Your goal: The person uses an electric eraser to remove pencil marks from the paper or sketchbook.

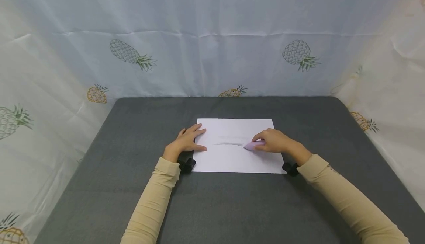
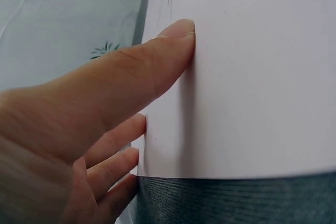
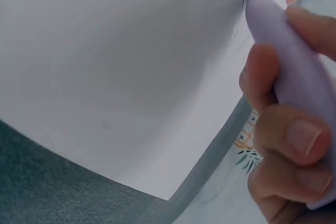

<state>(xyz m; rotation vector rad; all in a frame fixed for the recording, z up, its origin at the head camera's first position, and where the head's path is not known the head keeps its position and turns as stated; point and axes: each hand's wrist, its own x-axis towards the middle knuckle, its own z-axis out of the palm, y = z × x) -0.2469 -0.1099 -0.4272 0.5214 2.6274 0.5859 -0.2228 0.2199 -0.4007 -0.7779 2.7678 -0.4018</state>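
Note:
A white sheet of paper [image 1: 232, 163] lies on the dark grey table. My left hand [image 1: 184, 140] rests on its left edge with fingers spread, the thumb [image 2: 168, 51] reaching over the paper. In my right hand [image 1: 277, 141] I grip a thick, smooth lavender pen-shaped tool [image 3: 299, 72], fingers curled round its body. The tool's narrow end points left, down at the paper, right at the end of some thin dark lines [image 1: 229, 143]. A faint grey smudge shows just above these lines. The tool's rear end is hidden in my palm in the head view.
The dark grey tabletop [image 1: 232, 207] surrounds the paper. A pale curtain with pineapple prints [image 1: 212, 63] hangs behind and beside the table. Black wrist straps [image 1: 290, 169] sit at both cuffs, close to the paper's lower corners.

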